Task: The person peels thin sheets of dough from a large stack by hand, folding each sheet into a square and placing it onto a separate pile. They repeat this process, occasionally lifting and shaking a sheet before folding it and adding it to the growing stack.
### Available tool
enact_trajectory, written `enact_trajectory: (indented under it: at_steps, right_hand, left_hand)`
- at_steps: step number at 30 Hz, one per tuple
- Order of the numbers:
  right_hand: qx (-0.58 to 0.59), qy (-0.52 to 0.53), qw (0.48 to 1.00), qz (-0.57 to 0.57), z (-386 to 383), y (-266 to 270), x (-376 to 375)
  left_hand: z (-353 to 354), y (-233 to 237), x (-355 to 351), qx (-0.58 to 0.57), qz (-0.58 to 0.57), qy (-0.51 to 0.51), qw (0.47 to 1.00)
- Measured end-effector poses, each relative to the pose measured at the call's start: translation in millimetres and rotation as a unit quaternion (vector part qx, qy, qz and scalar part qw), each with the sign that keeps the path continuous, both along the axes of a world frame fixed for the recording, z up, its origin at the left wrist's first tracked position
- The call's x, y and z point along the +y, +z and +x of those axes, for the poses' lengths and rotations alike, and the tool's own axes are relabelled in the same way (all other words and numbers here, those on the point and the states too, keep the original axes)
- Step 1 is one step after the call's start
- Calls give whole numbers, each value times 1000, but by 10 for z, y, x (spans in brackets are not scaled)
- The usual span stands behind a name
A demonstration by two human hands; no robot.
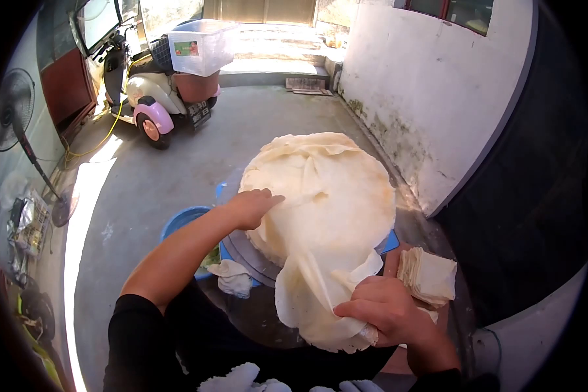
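Note:
A tall round stack of thin, pale dough sheets (326, 196) lies in front of me, its top sheets wrinkled and folded at the far edge. One thin dough sheet (307, 284) is pulled toward me and hangs in folds over the near side. My right hand (382, 310) is closed on the near edge of that sheet, thumb and fingers pinched together. At the left of the stack, my left hand (251, 209) has its fingers curled and closed against the top sheet. Its fingertips press on a crease there.
A stack of folded square sheets (428, 277) sits to the right on a reddish board. A blue basin (183, 222) and a crumpled white cloth (232, 277) are at the left. Farther off stand a scooter (153, 98), a fan (13, 111) and a white wall (431, 85).

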State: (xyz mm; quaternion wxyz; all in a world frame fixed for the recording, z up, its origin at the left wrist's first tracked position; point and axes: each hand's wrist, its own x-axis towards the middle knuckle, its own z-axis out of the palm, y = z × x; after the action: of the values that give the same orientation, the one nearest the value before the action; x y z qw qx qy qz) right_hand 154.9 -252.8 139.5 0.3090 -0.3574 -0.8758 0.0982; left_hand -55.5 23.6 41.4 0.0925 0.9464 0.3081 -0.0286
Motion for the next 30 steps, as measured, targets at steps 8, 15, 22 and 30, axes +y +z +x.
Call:
enact_trajectory:
  at_steps: [8,15,22,30]
  right_hand:
    - [42,47,998,-28,-175,150,-30]
    - [13,84,995,-53,-467,298,-101]
    - [41,28,997,-65,-317,426,-258]
    - [50,18,998,-42,-280,693,-277]
  left_hand:
    - [360,-83,-70,-272,3,-123,954]
    - [985,-293,-102,-21,-125,-322,938]
    - [552,-22,-29,192,44,-298,934]
    - [-320,281,114,-70,-166,-105,978]
